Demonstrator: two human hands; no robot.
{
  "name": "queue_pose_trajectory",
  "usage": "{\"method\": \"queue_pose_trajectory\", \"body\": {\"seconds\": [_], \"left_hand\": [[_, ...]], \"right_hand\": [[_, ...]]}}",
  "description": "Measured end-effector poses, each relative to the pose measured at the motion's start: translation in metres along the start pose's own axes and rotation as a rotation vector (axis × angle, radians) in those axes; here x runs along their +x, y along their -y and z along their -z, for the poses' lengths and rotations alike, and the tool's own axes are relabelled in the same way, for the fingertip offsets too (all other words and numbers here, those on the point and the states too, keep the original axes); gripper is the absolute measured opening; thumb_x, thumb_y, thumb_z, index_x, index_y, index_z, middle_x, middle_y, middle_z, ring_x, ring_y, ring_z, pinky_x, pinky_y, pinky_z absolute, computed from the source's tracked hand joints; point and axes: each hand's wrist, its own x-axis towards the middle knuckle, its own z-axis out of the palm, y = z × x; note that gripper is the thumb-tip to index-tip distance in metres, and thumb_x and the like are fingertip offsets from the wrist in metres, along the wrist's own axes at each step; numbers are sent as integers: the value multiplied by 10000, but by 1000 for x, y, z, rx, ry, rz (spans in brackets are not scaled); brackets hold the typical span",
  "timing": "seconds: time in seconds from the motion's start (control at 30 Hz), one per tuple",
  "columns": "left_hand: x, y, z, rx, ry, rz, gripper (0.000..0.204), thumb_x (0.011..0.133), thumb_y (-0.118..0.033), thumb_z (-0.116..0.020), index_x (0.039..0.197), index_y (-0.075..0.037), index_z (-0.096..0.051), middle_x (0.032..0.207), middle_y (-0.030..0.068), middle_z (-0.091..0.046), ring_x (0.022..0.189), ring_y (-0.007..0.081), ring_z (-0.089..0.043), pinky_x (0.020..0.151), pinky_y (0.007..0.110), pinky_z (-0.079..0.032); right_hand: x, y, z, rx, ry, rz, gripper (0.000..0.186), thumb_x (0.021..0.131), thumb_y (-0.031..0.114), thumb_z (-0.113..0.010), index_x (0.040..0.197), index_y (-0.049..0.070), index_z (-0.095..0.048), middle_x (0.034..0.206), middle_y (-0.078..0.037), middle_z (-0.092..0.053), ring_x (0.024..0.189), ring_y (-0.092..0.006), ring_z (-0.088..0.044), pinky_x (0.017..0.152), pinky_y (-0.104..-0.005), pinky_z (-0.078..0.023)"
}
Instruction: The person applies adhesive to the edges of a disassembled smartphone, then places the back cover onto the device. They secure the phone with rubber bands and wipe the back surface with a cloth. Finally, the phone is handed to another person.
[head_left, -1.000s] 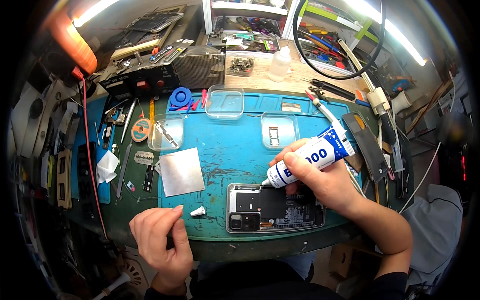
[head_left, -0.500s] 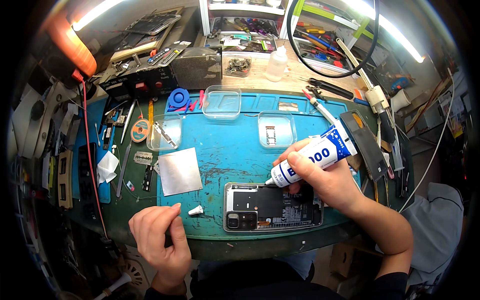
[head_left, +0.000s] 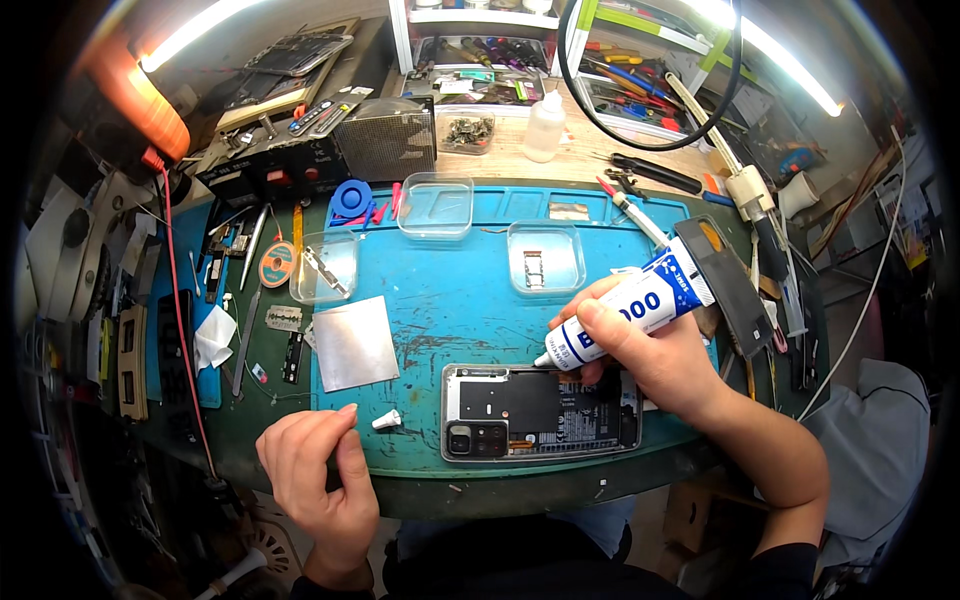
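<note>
Two bare hands: the left loose and empty, the right in a closed grip.
The left hand (head_left: 315, 465), lower left of the frame, rises from a wrist (head_left: 342, 550) near the bottom edge, its fingers half curled toward the upper right, thumb tip just below the index fingertip, a gap between; the right hand (head_left: 660, 365), right of centre, points to the upper left, thumb laid forward, its forearm (head_left: 765, 430) slanting down to a bent elbow (head_left: 808, 465) at lower right.

The person wears a black top (head_left: 500, 568) with dark sleeves (head_left: 782, 572) and bluish trousers (head_left: 606, 528), the right forearm (head_left: 775, 450), right hand (head_left: 655, 365) and left hand (head_left: 318, 465) all bare.
</note>
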Motion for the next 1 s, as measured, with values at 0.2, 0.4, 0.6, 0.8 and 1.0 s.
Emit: {"method": "queue_pose_trajectory", "body": {"seconds": [0.2, 0.4, 0.6, 0.8, 1.0], "left_hand": [[-2, 2, -1, 10, -4, 4, 189, 887, 22, -693, 1066, -36, -714, 998, 83, -710, 931, 270, -649, 900, 392, -448], [1, -2, -1, 14, 6, 4, 170, 927, 50, -635, 1069, -13, -704, 956, 94, -689, 951, 273, -624, 893, 380, -478], [0, -3, -1, 24, 12, 18, 175, 926, 61, -632, 1069, -10, -704, 955, 91, -690, 956, 271, -624, 898, 378, -477], [0, -3, -1, 28, 8, 14, 183, 924, 66, -628, 1071, -10, -705, 957, 89, -692, 959, 269, -624, 902, 378, -476], [1, -3, -1, 30, 3, 18, 177, 918, 49, -645, 1067, -16, -714, 969, 87, -702, 954, 270, -631, 912, 384, -466]], "right_hand": [[-1, 1, 4, -9, 8, -11, 255, 1024, 248, -683, 1028, -5, -713, 953, -129, -751, 693, -144, -703, 582, -262, -579], [-3, 2, 7, -21, -13, 0, 263, 1016, 262, -694, 1008, 0, -723, 954, -119, -751, 678, -132, -697, 568, -257, -574], [-5, 4, 11, -38, 2, -18, 255, 1016, 253, -691, 1016, 0, -725, 960, -113, -753, 684, -128, -700, 563, -254, -576], [-6, 4, 14, -41, 1, -10, 244, 1018, 245, -686, 1026, 3, -717, 975, -114, -756, 701, -133, -711, 573, -253, -586], [-8, 3, 17, -32, -10, -17, 239, 1018, 243, -686, 1044, 7, -709, 997, -122, -755, 731, -145, -721, 581, -259, -594]]}}
